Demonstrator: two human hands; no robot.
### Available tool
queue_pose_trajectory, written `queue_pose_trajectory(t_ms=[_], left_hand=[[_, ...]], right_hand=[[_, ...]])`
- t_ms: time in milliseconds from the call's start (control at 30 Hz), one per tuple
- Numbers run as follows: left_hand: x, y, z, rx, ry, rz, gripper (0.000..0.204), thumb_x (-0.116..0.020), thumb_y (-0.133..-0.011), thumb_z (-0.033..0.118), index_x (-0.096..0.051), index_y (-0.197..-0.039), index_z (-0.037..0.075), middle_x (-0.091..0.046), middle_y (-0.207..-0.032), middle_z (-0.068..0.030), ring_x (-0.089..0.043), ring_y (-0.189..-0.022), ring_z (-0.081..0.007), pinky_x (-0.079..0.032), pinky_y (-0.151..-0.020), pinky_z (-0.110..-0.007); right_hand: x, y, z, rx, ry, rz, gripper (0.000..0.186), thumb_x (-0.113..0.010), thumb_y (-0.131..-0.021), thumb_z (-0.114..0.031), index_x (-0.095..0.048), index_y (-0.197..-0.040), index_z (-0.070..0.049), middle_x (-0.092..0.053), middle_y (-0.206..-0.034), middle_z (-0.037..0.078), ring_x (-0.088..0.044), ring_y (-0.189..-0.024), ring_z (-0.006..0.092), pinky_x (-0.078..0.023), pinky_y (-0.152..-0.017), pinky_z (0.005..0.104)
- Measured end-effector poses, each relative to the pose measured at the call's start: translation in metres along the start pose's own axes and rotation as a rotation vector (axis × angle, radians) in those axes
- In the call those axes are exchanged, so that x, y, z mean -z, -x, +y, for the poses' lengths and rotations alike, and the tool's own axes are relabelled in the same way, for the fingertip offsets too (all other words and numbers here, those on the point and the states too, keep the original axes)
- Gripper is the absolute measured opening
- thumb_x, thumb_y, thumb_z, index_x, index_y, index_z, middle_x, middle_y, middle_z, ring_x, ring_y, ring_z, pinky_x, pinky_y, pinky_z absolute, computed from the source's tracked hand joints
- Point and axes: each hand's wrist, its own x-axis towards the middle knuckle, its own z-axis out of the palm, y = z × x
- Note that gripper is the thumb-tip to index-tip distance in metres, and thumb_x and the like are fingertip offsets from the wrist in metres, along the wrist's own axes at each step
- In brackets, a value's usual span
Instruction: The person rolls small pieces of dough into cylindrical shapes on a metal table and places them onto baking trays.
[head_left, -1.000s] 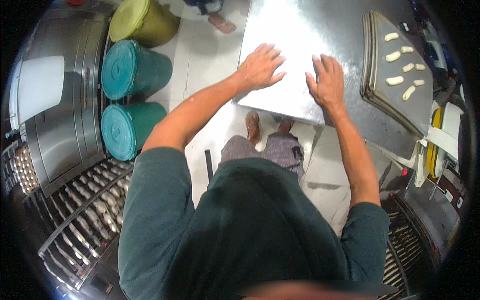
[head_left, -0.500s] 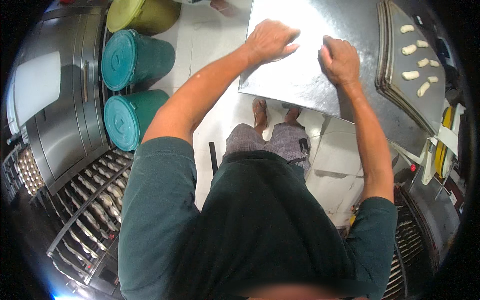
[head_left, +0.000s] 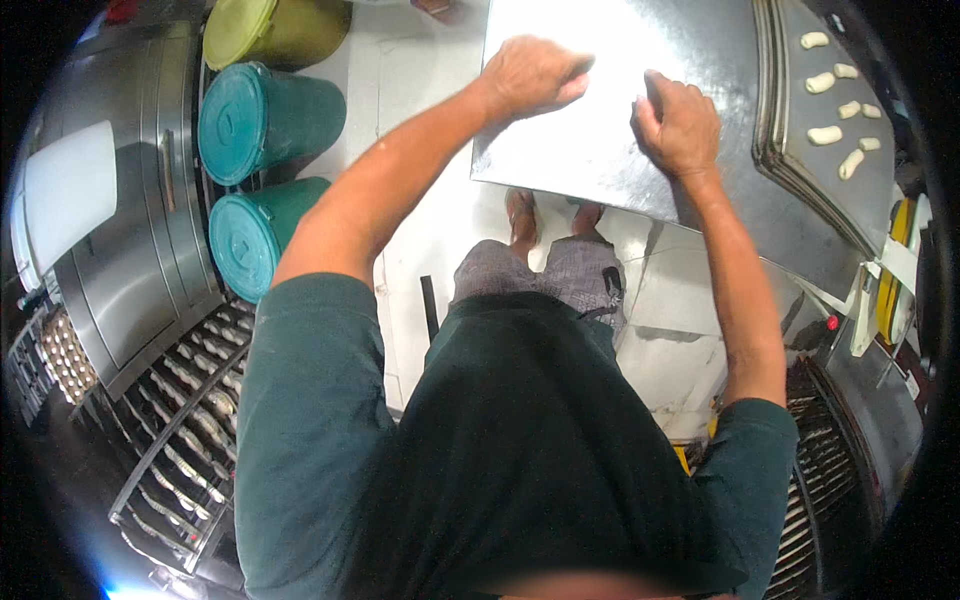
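Note:
Over the glare-lit steel table [head_left: 590, 160], my left hand [head_left: 535, 75] is closed, its back up and its fingers curled under, with the thumb toward the middle. Across a gap, my right hand [head_left: 678, 125] is curled too, its thumb and forefinger tips pointing at the left hand and slightly apart. The strong glare washes out the surface between them, so anything pinched in either hand cannot be made out. To the right of my right hand, several short pale dough pieces [head_left: 824, 135] lie on the top tray of a stack of metal trays [head_left: 820, 180].
Two lidded teal bins [head_left: 232, 122] and a yellow-green bin [head_left: 240, 30] stand on the left, beside a steel cabinet [head_left: 130, 250]. Below it is a rack [head_left: 180, 450] holding rows of pale pieces. An egg tray [head_left: 68, 360] sits far left. A yellow-and-white device [head_left: 893, 270] is at right.
The view has shifted slightly. My left hand has moved a little left, and my right thumb and forefinger tips look farther apart. The dough pieces stay on the tray.

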Motion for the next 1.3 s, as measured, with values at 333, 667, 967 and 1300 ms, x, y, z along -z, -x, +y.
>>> queue_pose_trajectory(t_ms=[333, 667, 967, 1300], left_hand=[[0.014, 0.010, 0.006, 0.086, 0.020, -0.104, 0.049, -0.070, -0.090, 0.044, -0.065, -0.118, 0.005, -0.071, -0.096, -0.0151, -0.070, -0.090, -0.0317, -0.056, -0.081, -0.045], [0.003, 0.092, 0.062, 0.140, 0.005, -0.003, 0.073, -0.065, -0.095, 0.051, -0.055, -0.135, -0.010, -0.055, -0.139, -0.0298, -0.042, -0.141, -0.0455, -0.025, -0.121, -0.059], [-0.011, -0.030, 0.009, 0.128, -0.028, 0.128, 0.080, -0.059, -0.095, 0.051, -0.046, -0.145, -0.010, -0.047, -0.149, -0.0309, -0.036, -0.146, -0.0443, -0.021, -0.122, -0.061], [0.000, 0.086, 0.101, 0.235, 0.115, -0.067, 0.082, -0.058, -0.097, 0.051, -0.042, -0.147, -0.012, -0.039, -0.157, -0.0322, -0.031, -0.149, -0.0469, -0.019, -0.122, -0.062]], right_hand=[[0.006, 0.001, -0.006, -0.055, 0.015, -0.110, 0.047, -0.067, -0.092, -0.044, -0.064, -0.128, -0.012, -0.070, -0.077, 0.009, -0.065, -0.074, 0.0302, -0.050, -0.077, 0.0436], [0.023, 0.106, -0.035, -0.023, 0.029, -0.167, 0.080, -0.064, -0.094, -0.051, -0.043, -0.148, 0.005, -0.044, -0.153, 0.026, -0.037, -0.143, 0.0461, -0.029, -0.118, 0.0580], [-0.007, -0.014, 0.007, -0.148, 0.192, -0.008, 0.085, -0.058, -0.097, -0.056, -0.039, -0.154, 0.003, -0.038, -0.162, 0.025, -0.029, -0.152, 0.0449, -0.020, -0.124, 0.0599], [0.034, 0.117, -0.065, -0.142, -0.039, -0.258, 0.084, -0.065, -0.094, -0.051, -0.041, -0.151, 0.007, -0.039, -0.159, 0.026, -0.026, -0.151, 0.0483, -0.019, -0.123, 0.0624]])
